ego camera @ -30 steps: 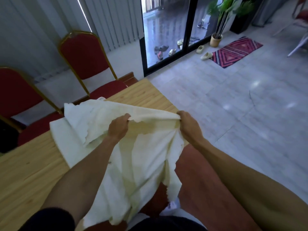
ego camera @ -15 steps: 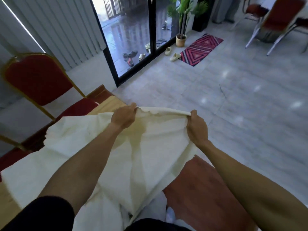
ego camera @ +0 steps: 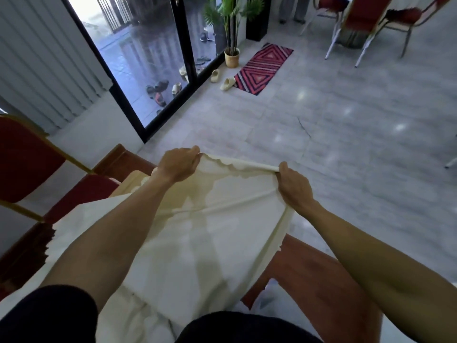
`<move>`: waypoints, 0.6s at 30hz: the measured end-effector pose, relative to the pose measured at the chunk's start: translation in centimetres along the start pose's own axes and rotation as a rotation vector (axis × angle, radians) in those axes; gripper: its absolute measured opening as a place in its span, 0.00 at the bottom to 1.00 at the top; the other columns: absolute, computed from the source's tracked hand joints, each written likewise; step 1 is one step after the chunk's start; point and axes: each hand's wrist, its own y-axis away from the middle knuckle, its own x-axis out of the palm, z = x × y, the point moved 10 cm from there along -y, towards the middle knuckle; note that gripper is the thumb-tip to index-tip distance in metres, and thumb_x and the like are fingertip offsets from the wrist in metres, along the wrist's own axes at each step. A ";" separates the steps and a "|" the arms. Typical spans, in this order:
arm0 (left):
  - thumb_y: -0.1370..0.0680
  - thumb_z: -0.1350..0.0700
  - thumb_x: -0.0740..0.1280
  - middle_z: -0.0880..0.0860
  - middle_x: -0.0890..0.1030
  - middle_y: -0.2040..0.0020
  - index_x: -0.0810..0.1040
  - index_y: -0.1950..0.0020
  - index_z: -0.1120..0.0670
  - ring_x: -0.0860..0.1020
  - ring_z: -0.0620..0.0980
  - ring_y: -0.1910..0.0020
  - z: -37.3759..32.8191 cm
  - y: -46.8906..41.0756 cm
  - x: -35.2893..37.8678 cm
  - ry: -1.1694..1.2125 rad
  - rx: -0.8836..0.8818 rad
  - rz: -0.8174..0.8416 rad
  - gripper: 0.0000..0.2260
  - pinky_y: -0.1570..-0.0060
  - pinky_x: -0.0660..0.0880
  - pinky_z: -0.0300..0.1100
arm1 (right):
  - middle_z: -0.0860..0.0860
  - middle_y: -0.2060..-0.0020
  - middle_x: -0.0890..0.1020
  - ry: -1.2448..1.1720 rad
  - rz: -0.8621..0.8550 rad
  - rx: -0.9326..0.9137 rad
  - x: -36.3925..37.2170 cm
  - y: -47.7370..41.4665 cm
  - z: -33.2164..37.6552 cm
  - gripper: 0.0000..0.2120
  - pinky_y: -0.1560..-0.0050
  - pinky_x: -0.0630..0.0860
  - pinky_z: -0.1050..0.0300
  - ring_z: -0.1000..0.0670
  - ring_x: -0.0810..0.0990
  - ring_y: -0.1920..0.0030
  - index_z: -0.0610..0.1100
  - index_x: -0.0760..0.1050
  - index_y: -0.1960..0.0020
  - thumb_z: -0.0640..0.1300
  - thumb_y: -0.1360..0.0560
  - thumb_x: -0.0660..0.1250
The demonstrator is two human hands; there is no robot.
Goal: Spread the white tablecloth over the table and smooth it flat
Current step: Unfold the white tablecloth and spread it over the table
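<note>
Grey floor tiles fill the room ahead of me, with a glass door, a potted plant and a striped rug beyond. Nearly all of the table is hidden under fabric; only a pale sliver of its top shows at the far corner, beside a red chair.

Both hands are closed on the cloth. My left hand pinches the scalloped top edge between thumb and fingers, knuckles up. My right hand grips the same edge further along, where it rolls into a thin cord. Between them the edge is pulled taut and lifted off the table. Below, the cloth sags toward me, and on the left it drapes over the table's far side.

It seems light and limp to me, thin enough that darker patches show where it lies doubled. It has no stiffness, so it will go only where I pull it and will bunch wherever I let it slack. I judge it not slippery; a pinch holds it. The scalloped trim looks delicate, so I would grip just inside the hem, hands well apart near the corners, to keep tension even while spreading.
</note>
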 end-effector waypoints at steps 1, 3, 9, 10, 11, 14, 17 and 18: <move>0.15 0.49 0.54 0.48 0.70 0.66 0.71 0.49 0.56 0.71 0.56 0.70 -0.1 -0.5 0.4 -0.005 0.001 0.000 0.13 0.68 0.65 0.45 | 0.45 0.65 0.76 0.011 0.005 0.001 0.2 -0.5 -0.3 0.08 0.70 0.64 0.51 0.43 0.70 0.70 0.40 0.65 0.44 0.44 0.15 0.51; 0.15 0.48 0.54 0.47 0.69 0.67 0.72 0.50 0.56 0.69 0.54 0.71 -0.2 -1.3 0.9 -0.004 -0.002 -0.003 0.14 0.69 0.66 0.45 | 0.45 0.64 0.76 0.023 0.016 -0.005 0.6 -1.5 -1.0 0.08 0.69 0.66 0.50 0.42 0.71 0.69 0.40 0.65 0.43 0.44 0.14 0.50; 0.15 0.48 0.54 0.49 0.74 0.67 0.72 0.52 0.55 0.69 0.53 0.72 -0.2 -3.8 2.5 0.010 -0.045 0.002 0.14 0.70 0.66 0.44 | 0.45 0.64 0.77 0.055 0.030 -0.044 1.9 -6.0 -3.3 0.07 0.71 0.65 0.52 0.42 0.72 0.71 0.40 0.65 0.44 0.42 0.15 0.51; 0.15 0.48 0.54 0.50 0.76 0.66 0.72 0.52 0.55 0.70 0.53 0.72 -0.2 -4.3 2.7 0.007 -0.054 0.006 0.14 0.70 0.67 0.44 | 0.45 0.64 0.78 0.056 0.037 -0.062 2.2 -7.0 -3.6 0.07 0.70 0.65 0.52 0.42 0.73 0.70 0.40 0.66 0.44 0.41 0.15 0.51; 0.15 0.48 0.55 0.51 0.78 0.64 0.72 0.52 0.55 0.70 0.53 0.72 -0.2 -4.7 2.8 0.005 -0.066 0.007 0.14 0.70 0.67 0.44 | 0.45 0.64 0.78 0.061 0.042 -0.082 2.4 -8.1 -3.9 0.07 0.70 0.66 0.52 0.42 0.73 0.70 0.40 0.66 0.44 0.41 0.15 0.51; 0.15 0.47 0.56 0.52 0.80 0.61 0.73 0.53 0.54 0.75 0.55 0.67 0.1 -5.8 3.7 0.000 -0.143 0.020 0.14 0.69 0.67 0.44 | 0.44 0.60 0.79 0.094 0.100 -0.124 3.5 -11.4 -5.2 0.08 0.68 0.68 0.51 0.42 0.75 0.67 0.42 0.66 0.47 0.45 0.15 0.51; 0.17 0.47 0.58 0.54 0.81 0.54 0.76 0.53 0.55 0.80 0.59 0.56 0.1 -5.3 6.2 0.003 -0.238 0.106 0.15 0.60 0.73 0.50 | 0.43 0.49 0.80 0.114 0.345 -0.178 6.8 -13.7 -7.0 0.15 0.57 0.73 0.48 0.39 0.79 0.51 0.43 0.70 0.41 0.55 0.16 0.57; 0.17 0.46 0.59 0.55 0.81 0.51 0.78 0.50 0.55 0.80 0.59 0.52 -0.1 -4.8 7.3 0.009 -0.267 0.153 0.14 0.55 0.74 0.52 | 0.43 0.44 0.80 0.138 0.448 -0.224 8.2 -14.0 -7.4 0.19 0.50 0.74 0.45 0.39 0.78 0.45 0.45 0.71 0.36 0.58 0.18 0.60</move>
